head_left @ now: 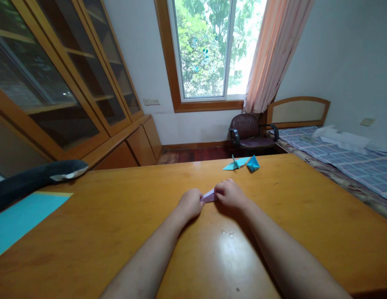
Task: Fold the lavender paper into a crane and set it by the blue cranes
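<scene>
I can make out 2 bare hands busy on the wooden desk (143, 220), both on a strip of folded lilac paper (209, 196). Taking the light blue origami crane (240, 162) as my marker, the lilac paper sits nearer the person than the crane and to its left. Any lettering on the wall socket plate (151, 101), far beyond the crane to the left, is too small for me to read.

The left hand (191, 202) has its fingers curled in, with thumb and fingers clamped on the paper's left end. The right hand (231, 194), nearly straight in front of the crane, has its fingers bent and pressed together on the right end. Between the 2 grips a short, narrow length of paper shows; whether its underside touches the wood, I cannot tell.

The crane's wings are spread, and a thin point stands up from it. Just to the crane's right is a folded blue paper piece (252, 164), pointed at the top. Well to the crane's left, a turquoise sheet (25, 216) lies flat with a yellow strip along its far edge, beside a dark plush thing (34, 178) with a white patch. Beyond the crane stands a maroon armchair (247, 129), with a bed (346, 155) farther to the right.
</scene>
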The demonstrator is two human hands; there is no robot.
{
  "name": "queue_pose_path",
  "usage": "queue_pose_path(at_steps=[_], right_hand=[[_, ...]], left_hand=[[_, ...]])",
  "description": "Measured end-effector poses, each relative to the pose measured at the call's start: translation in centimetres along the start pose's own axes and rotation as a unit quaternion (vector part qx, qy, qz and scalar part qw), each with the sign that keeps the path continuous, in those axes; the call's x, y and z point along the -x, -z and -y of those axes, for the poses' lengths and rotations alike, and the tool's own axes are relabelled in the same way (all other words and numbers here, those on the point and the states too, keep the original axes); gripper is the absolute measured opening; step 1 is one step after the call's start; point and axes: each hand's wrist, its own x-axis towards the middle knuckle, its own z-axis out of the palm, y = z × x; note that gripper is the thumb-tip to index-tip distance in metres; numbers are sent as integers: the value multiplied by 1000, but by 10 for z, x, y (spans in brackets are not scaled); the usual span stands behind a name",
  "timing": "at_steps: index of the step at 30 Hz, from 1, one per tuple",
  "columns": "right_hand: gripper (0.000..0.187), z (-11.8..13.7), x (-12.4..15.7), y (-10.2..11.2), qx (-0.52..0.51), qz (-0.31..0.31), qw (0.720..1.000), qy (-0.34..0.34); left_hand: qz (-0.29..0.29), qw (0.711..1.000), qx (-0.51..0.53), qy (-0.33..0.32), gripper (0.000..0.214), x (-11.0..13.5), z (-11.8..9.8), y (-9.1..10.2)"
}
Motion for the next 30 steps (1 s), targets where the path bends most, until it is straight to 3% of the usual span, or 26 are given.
queue_pose_path(at_steps=[7,15,24,27,30], right_hand=[[20,-1,1,-1,-45,-5,999,9],[22,-2,0,-2,-67,5,998,17],[17,-10,0,-11,-117,-12,993,11],[18,-16,-2,-19,-170,-82,982,7],[43,-20,-8,-31,-265,-226,936,-57]], left_hand=[[-6,997,75,27,27,1,-2,-1],[65,992,96,45,25,-1,-5,-1],[26,980,195,39,17,-3,2,-5],[48,955,290,45,14,-5,5,-8],[50,910,403,82,10,-9,6,-11]])
